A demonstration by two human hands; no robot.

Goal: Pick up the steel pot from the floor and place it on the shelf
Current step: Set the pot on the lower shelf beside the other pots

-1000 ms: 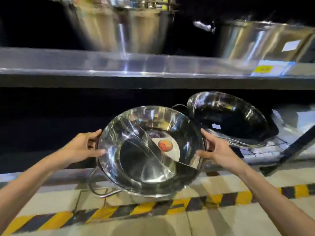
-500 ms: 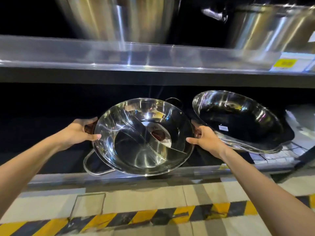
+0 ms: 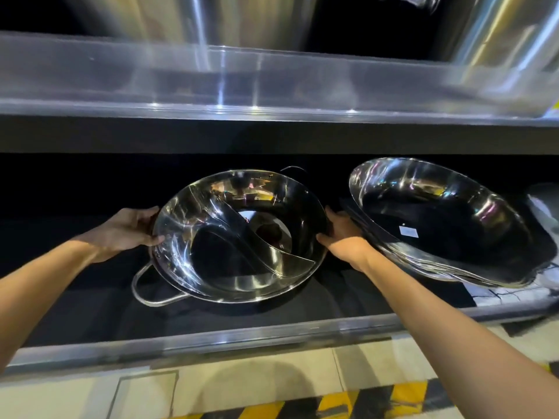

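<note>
The steel pot (image 3: 211,225) is a wide shallow pan with a curved divider inside and a loop handle at its lower left. It sits tilted toward me on the dark lower shelf (image 3: 90,303). My left hand (image 3: 127,228) grips its left rim, thumb over the edge. My right hand (image 3: 341,234) holds the right rim, between the pot and the stack beside it.
A stack of shiny steel woks (image 3: 438,225) leans on the same shelf just right of my right hand. The upper shelf (image 3: 211,83) carries tall steel stockpots (image 3: 251,19). Below the shelf lip lies a floor with yellow-black hazard tape (image 3: 332,403).
Both hands carried the pot from above the floor edge up and back into the lower shelf. It now rests on the dark shelf surface, and the view has moved closer.
</note>
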